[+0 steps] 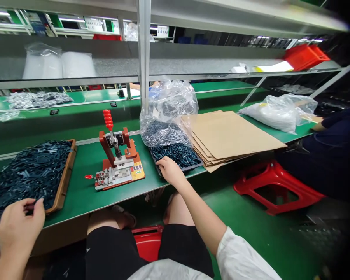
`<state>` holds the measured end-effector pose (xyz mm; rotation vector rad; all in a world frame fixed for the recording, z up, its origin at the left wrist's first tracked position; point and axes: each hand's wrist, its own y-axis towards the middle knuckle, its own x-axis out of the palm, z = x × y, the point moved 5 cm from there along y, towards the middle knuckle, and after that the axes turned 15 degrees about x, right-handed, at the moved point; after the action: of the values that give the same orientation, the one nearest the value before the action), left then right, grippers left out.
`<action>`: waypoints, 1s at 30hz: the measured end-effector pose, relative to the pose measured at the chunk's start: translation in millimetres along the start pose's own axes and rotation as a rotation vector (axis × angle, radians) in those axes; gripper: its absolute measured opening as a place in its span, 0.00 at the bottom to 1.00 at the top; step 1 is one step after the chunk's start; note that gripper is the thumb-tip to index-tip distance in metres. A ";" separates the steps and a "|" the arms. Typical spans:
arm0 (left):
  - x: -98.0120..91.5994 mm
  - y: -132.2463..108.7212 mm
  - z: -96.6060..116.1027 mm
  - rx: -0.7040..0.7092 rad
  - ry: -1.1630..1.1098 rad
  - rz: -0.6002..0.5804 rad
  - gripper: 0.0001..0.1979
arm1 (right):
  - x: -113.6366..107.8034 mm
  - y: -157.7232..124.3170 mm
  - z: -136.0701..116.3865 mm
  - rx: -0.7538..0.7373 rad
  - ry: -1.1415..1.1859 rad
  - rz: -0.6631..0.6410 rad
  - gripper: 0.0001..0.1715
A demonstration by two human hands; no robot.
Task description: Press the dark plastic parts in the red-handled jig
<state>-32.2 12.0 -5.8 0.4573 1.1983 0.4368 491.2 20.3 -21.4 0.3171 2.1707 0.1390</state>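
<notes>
My left hand (21,225) is closed in a pinch at the near edge of a brown tray (64,177) heaped with flat dark plastic parts (32,171); what its fingertips hold, if anything, I cannot make out. At the near left corner of a black tray (192,168), my right hand (170,171) has its fingers pressed together. Small dark pieces (177,153) fill that tray, partly under a clear plastic bag (173,105). Whatever is in the right fingertips is hidden. Between the two trays stands a toggle clamp fixture (118,155) with a red handle, untouched by either hand.
Cardboard sheets (239,134) are stacked right of the black tray. Further right lie a filled white plastic bag (275,114) and a red stool (277,184), beside a person in dark clothing (323,151). A metal post (144,54) and shelf (192,58) rise behind the green bench (84,194).
</notes>
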 end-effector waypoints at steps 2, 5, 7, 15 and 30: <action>-8.1 0.4 16.4 0.056 -0.010 0.103 0.10 | -1.7 -0.6 2.3 0.000 0.043 0.013 0.15; -16.9 -1.5 36.7 0.185 -0.089 0.254 0.08 | -8.7 -2.6 9.1 0.017 0.159 0.078 0.12; -16.0 -7.1 47.2 0.177 -0.211 0.308 0.08 | -12.2 -2.5 15.9 0.063 0.248 0.138 0.11; 64.4 -72.1 129.4 -0.628 -1.463 0.078 0.21 | -14.0 6.5 41.9 0.371 0.757 0.245 0.21; 87.6 -83.5 185.0 -0.871 -1.926 -0.114 0.08 | 81.0 -22.8 -58.0 0.005 0.675 -0.009 0.08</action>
<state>176.7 -28.6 -65.5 -0.0859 -0.8439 0.1930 395.1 22.0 -56.2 0.2895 2.8387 0.2646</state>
